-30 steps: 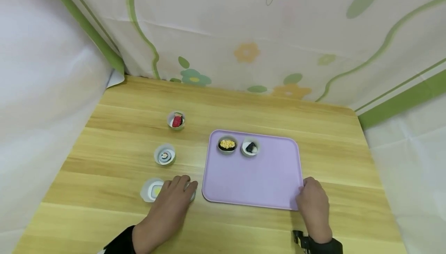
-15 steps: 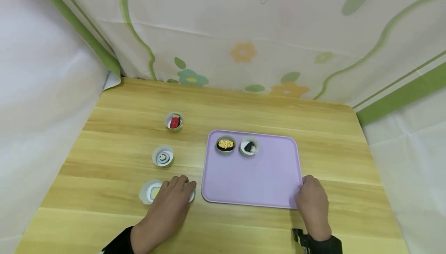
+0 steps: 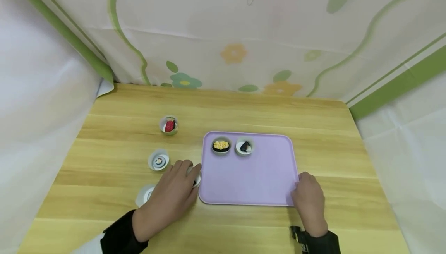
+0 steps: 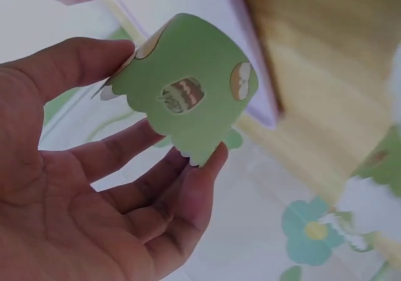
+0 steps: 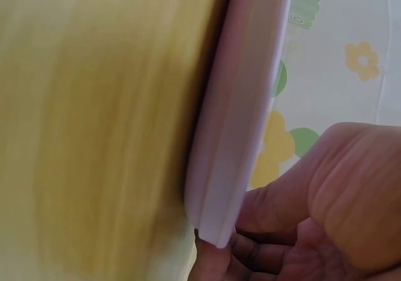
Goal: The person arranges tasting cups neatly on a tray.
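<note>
My left hand (image 3: pixel 170 194) pinches a small green paper cup (image 4: pixel 216 106) with a scalloped edge between thumb and fingertips. In the head view only the cup's right side shows, close to the left edge of the lilac tray (image 3: pixel 247 182); its contents are mostly hidden. My right hand (image 3: pixel 308 196) holds the tray's right edge near the front corner, thumb on one side and fingers on the other in the right wrist view. On the tray's back left stand two cups: one with yellow-topped sushi (image 3: pixel 221 145), one with a rice ball (image 3: pixel 245 146).
Left of the tray, a cup with red-topped sushi (image 3: pixel 170 125) stands at the back and one with a sushi roll (image 3: pixel 159 160) nearer. Another pale cup (image 3: pixel 142 196) is partly hidden behind my left hand. A flowered cloth (image 3: pixel 209 33) hangs behind the wooden table (image 3: pixel 278 116).
My left hand has moved the cup slightly forward and right, up to the tray's left edge. My right hand keeps its hold on the tray. The head view has shifted a little.
</note>
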Demonstrator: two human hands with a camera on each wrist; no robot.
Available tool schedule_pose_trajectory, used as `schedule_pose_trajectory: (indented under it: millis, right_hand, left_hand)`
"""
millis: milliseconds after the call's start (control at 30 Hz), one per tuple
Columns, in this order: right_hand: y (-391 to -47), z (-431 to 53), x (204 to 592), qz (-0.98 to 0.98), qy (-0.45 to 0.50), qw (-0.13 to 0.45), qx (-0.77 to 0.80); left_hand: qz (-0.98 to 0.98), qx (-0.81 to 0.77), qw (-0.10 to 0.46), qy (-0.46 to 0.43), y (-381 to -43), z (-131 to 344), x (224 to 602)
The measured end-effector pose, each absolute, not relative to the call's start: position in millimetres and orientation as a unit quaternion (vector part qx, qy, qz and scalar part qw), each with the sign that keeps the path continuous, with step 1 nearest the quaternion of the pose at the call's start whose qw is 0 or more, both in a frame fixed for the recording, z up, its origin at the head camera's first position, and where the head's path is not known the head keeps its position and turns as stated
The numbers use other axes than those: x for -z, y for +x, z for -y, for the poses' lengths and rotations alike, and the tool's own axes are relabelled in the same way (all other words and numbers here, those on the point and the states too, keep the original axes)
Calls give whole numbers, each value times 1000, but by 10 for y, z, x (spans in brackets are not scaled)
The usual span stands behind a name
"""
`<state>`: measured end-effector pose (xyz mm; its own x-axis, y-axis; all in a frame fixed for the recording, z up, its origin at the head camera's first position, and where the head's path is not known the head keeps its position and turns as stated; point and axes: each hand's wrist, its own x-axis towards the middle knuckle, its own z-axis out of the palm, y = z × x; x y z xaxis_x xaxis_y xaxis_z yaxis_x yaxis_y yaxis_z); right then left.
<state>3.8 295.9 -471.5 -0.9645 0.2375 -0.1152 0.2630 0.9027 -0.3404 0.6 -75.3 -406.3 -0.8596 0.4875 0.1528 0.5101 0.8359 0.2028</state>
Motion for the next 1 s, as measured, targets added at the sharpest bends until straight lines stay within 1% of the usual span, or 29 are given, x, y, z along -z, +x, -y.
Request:
schedule_pose_trajectory:
  millis: [267, 400, 567, 733, 1000]
  right_hand:
    - [34, -2899, 4751, -975, 124, 21, 185]
    - [37, -2862, 4772, -975, 122, 16, 187]
    - [27, -2835, 4777, -975, 123, 14, 186]
    - [5, -2809, 4783, -975, 124, 13, 187]
    - [-10, -2771, 4817, -977, 111, -8, 180]
  left_hand:
    - [945, 110, 61, -303, -371, 589, 3838]
    - [941, 105, 73, -315, -502, 526, 3764]
    - [937, 100, 78, -327, -596, 427, 3712]
    - [935, 97, 67, -336, -665, 307, 3680]
    - [926, 72, 58, -366, -769, 119, 3654]
